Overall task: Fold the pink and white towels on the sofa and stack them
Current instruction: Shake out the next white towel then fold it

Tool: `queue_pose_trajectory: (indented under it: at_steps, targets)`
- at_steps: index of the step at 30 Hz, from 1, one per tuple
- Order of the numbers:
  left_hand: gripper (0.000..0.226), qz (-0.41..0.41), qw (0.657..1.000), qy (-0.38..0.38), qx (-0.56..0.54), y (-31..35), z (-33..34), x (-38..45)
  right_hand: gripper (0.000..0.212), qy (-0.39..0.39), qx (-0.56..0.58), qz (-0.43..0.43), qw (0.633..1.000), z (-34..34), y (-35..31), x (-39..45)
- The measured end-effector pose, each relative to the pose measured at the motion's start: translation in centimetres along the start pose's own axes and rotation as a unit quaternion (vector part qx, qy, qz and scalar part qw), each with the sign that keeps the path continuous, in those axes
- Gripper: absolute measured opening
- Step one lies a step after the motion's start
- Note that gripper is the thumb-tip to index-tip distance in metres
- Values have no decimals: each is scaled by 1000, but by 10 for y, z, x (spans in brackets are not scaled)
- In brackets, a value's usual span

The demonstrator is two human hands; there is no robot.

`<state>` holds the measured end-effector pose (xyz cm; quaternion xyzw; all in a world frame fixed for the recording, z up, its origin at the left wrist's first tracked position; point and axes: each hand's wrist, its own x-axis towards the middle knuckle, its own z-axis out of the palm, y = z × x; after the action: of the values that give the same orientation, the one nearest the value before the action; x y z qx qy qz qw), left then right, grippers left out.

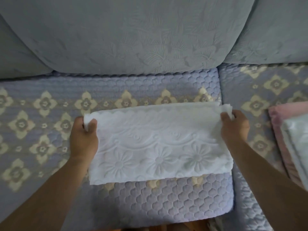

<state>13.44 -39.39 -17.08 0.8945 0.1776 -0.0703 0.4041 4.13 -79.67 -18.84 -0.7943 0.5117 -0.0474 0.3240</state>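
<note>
White towel, embossed with flowers and folded double, lies across the middle seat cushion of the sofa. I see my left hand pinching its far left corner and my right hand pinching its far right corner. Folded pink towel sits at the sofa's right edge under another pale folded cloth.

Two hands, two white towels, one pink towel, two seat cushions.
</note>
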Motion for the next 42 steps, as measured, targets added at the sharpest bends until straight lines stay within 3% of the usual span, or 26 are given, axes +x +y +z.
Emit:
queue_pose_trajectory:
  at_steps: [4,7,10,12,14,15,18,20,24,28,30,33,35,37,40,42]
  targets:
    - [31,16,999,28,12,-7,4,9,22,33,18,-73,997,1,-4,3]
    - [34,19,997,62,43,-15,18,28,25,20,18,-78,997,20,-3,22]
    - [45,88,972,97,197,-19,29,26,37,-9,13,-35,999,35,1,25]
    - [51,232,923,45,304,-14,36,-3,45,41,-36,-83,995,34,0,11]
    - [57,337,870,-62,355,-5,48,-42,45,120,-101,-225,962,30,-8,-19]
    - [58,358,851,-103,370,-4,57,-57,45,116,-111,-292,943,32,-13,-41]
    - [60,312,837,-149,423,-7,81,-66,59,-57,-195,-391,898,54,-24,-98]
    - [64,236,849,-154,446,-13,90,-50,66,-102,-273,-353,889,71,-11,-90]
    - [65,191,866,-140,440,-31,93,-20,70,-94,-272,-194,938,77,19,-20]
    - [64,179,879,-172,407,-27,89,4,68,-116,-281,-186,934,75,19,-7]
    - [64,182,884,-173,396,-22,79,6,70,-91,-262,-196,940,66,-1,-15]
    - [64,217,892,-116,380,-23,54,-5,64,-94,-61,-301,947,56,-51,-77]
    - [64,249,882,-103,387,-31,44,-13,58,-198,124,-272,934,66,-82,-135]
    - [63,252,871,-118,406,-43,43,-14,57,-260,223,-202,918,90,-94,-168]
    - [64,233,873,-143,403,-57,52,1,58,-255,225,-141,930,138,-79,-159]
    - [66,245,879,-133,386,-64,52,13,57,-236,190,-177,936,161,-64,-147]
